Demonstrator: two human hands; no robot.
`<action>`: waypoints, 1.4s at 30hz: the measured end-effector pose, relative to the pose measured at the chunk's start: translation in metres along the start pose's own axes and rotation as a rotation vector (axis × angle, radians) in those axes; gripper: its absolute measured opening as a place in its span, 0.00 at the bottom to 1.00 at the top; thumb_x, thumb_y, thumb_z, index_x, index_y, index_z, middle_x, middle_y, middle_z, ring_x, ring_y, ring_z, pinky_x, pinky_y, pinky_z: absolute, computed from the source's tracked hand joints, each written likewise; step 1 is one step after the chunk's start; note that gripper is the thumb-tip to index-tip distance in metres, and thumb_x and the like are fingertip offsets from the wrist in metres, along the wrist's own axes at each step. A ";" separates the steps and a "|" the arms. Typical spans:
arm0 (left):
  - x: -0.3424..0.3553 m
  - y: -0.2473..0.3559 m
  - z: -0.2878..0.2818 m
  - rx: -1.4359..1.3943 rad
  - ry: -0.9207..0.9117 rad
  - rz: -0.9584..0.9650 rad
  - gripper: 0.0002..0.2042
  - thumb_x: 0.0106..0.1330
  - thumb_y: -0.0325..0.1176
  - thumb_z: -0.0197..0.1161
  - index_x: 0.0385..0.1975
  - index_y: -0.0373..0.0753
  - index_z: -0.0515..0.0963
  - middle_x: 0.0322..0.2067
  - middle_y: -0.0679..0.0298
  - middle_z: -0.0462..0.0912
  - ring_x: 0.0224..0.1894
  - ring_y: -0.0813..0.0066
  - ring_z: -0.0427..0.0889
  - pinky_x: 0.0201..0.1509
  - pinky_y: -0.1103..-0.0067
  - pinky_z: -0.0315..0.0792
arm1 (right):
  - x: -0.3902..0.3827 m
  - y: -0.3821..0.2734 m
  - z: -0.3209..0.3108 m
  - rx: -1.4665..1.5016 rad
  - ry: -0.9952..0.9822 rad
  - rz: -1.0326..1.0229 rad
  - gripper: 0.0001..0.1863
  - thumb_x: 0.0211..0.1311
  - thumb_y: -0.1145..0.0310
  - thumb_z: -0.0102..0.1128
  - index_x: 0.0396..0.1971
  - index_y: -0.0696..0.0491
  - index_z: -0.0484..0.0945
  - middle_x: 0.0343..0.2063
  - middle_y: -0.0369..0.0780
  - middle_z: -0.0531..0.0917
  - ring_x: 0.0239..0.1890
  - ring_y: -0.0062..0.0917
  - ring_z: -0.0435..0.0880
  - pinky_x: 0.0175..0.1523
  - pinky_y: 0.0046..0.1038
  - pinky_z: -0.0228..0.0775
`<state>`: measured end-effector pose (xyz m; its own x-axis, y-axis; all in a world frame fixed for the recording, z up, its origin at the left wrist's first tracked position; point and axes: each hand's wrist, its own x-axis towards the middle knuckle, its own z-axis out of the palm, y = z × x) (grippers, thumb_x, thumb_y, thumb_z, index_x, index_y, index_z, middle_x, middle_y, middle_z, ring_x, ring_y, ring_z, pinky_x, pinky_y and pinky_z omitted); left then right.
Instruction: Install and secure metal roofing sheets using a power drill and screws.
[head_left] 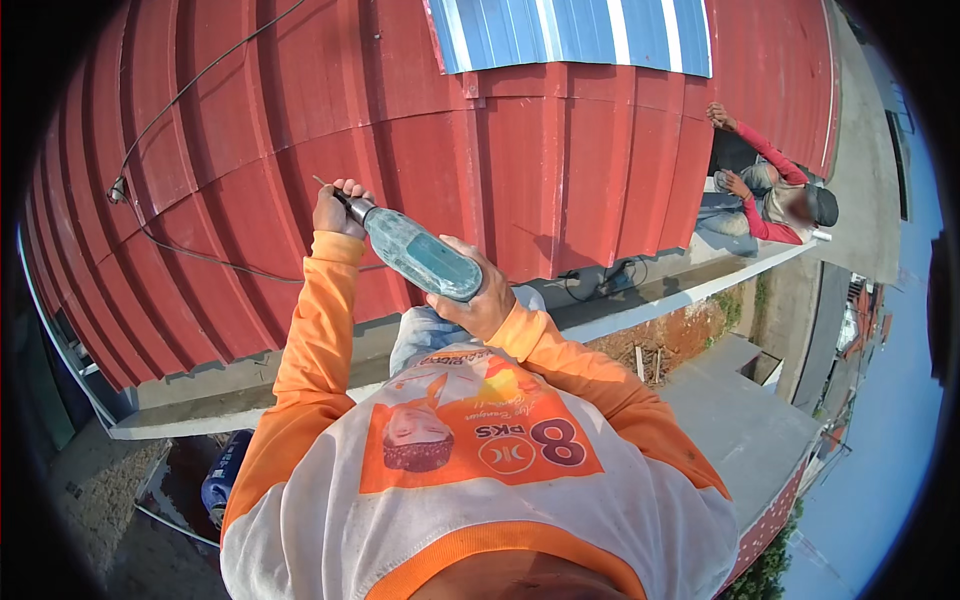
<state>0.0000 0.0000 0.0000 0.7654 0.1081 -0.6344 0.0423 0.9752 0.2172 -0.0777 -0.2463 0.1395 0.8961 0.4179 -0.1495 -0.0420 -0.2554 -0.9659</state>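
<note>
A teal power drill (412,250), dusty on its body, is held at an angle above the red ribbed roof sheets (515,165). My left hand (343,206) is closed around the chuck end, where a thin bit pokes out past the fingers toward the upper left. My right hand (486,298) is wrapped about the rear of the drill's body. The drill does not touch the roof. Part of the chuck is hidden by my left fingers.
A dark cable (178,98) with a joint (117,190) crosses the roof at left. A blue-and-white sheet (575,38) lies at the top. At right, a person in red sleeves (770,155) sits by a roof opening. A concrete ledge (690,280) borders a drop; another tool (622,280) rests near it.
</note>
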 end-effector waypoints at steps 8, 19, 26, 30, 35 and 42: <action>-0.009 0.061 -0.009 -0.067 0.065 0.170 0.10 0.71 0.35 0.39 0.31 0.40 0.67 0.23 0.63 0.72 0.24 0.70 0.72 0.35 0.68 0.74 | 0.047 -0.021 0.036 -0.203 -0.149 -0.159 0.41 0.45 0.65 0.71 0.62 0.52 0.63 0.48 0.46 0.73 0.50 0.36 0.78 0.53 0.34 0.72; -0.016 0.043 0.056 -0.173 -0.135 0.186 0.11 0.71 0.37 0.42 0.32 0.40 0.70 0.25 0.63 0.74 0.23 0.73 0.72 0.33 0.71 0.72 | 0.036 -0.007 0.033 0.112 0.003 -0.172 0.34 0.53 0.65 0.65 0.59 0.61 0.62 0.53 0.46 0.74 0.52 0.28 0.77 0.56 0.29 0.69; 0.029 -0.044 0.104 -0.258 -0.161 -0.061 0.09 0.70 0.36 0.44 0.35 0.38 0.69 0.25 0.63 0.74 0.22 0.75 0.71 0.29 0.73 0.72 | 0.029 -0.012 -0.026 0.034 0.167 -0.204 0.36 0.58 0.58 0.65 0.61 0.60 0.60 0.54 0.47 0.73 0.57 0.30 0.72 0.60 0.31 0.64; 0.068 -0.119 0.147 -0.249 -0.063 -0.159 0.09 0.70 0.35 0.44 0.37 0.38 0.67 0.26 0.60 0.74 0.21 0.74 0.71 0.28 0.72 0.73 | 0.033 0.002 -0.080 0.028 0.256 -0.038 0.34 0.60 0.60 0.63 0.61 0.61 0.61 0.55 0.47 0.73 0.55 0.31 0.73 0.59 0.31 0.66; 0.158 -0.197 0.151 -0.234 0.169 -0.253 0.08 0.71 0.35 0.40 0.38 0.39 0.63 0.26 0.61 0.74 0.22 0.70 0.73 0.26 0.69 0.75 | 0.108 0.014 -0.150 0.104 0.217 0.180 0.35 0.58 0.64 0.65 0.61 0.63 0.61 0.51 0.47 0.76 0.51 0.29 0.77 0.56 0.29 0.68; 0.255 -0.237 0.136 -0.322 0.207 -0.212 0.08 0.72 0.36 0.40 0.38 0.40 0.64 0.25 0.62 0.73 0.21 0.71 0.73 0.24 0.71 0.75 | 0.182 0.086 -0.185 -0.223 0.218 0.104 0.34 0.54 0.65 0.66 0.59 0.62 0.64 0.50 0.48 0.77 0.52 0.29 0.78 0.56 0.29 0.70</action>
<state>0.2726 -0.2297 -0.1122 0.6150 -0.0970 -0.7826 -0.0423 0.9869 -0.1556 0.1631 -0.3534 0.0680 0.9665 0.1895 -0.1731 -0.0622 -0.4814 -0.8743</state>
